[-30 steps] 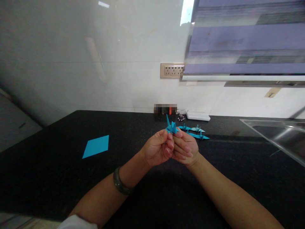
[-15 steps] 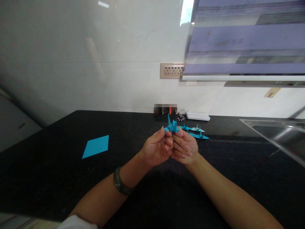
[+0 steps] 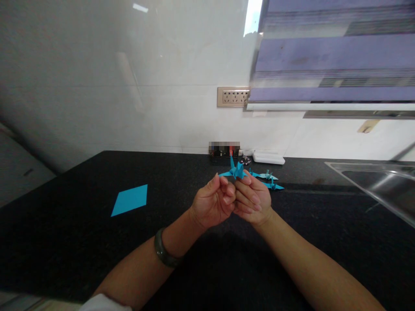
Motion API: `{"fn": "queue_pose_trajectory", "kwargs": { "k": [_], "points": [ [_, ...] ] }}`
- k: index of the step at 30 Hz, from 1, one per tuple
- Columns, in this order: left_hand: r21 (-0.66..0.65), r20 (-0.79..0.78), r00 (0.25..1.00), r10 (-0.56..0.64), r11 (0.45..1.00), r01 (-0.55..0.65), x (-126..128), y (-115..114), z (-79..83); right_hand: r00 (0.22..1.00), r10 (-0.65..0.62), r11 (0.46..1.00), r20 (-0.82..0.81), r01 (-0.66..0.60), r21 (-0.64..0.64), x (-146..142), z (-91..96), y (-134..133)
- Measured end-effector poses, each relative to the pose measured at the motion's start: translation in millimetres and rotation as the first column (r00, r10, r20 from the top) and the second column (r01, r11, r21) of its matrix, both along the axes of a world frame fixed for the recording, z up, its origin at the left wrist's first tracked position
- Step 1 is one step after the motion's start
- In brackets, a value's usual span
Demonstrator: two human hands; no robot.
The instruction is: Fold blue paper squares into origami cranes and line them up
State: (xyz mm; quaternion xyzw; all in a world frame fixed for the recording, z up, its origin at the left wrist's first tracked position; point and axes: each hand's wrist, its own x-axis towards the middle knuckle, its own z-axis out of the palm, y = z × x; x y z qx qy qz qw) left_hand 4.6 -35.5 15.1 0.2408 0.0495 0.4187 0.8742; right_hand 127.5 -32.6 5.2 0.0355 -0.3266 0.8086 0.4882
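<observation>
We note a blue origami crane held above the black granite-look countertop, wing pinched in the left hand, opposite side in the right hand; probably feather-light, crisp, easily creased, best gripped by the wings, not its upright point.

Glossy dark-green bangle, white sleeve, left arm

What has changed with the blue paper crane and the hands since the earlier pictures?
On the blue paper crane, the left-side wing now stretches out straighter to the left; the thumb of the left hand moved slightly left with it. Neither hand let go: the right hand still holds the other side. The flat blue paper sheet stayed put.
</observation>
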Motion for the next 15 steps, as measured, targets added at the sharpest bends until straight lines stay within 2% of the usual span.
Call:
{"fn": "queue_pose_trajectory", "kwargs": {
  "k": [5,8,10,12,15],
  "points": [
    [0.078,0.007,1.000,0.030,0.996,-0.031,0,-2,6.9,0.997,-0.070,0.997,-0.046,0.068,-0.035,1,15.5,-7],
    [0.179,-0.036,0.999,0.022,0.984,-0.015,-2,4,7.1,0.993,-0.109,0.994,0.038,0.108,0.022,6,19.8,-8],
    [0.224,-0.152,0.988,0.000,0.974,0.035,-6,10,3.3,0.979,-0.110,0.991,0.171,0.096,0.092,11,14.3,-7],
    [0.213,-0.291,0.957,-0.017,0.974,0.082,-11,14,-3.0,0.946,-0.152,0.982,0.288,0.113,0.150,17,2.7,-4],
    [0.224,-0.556,0.831,-0.004,0.962,0.154,-16,15,-14.4,0.849,-0.203,0.972,0.487,0.112,0.209,25,-17.2,-1]
  ]
}}
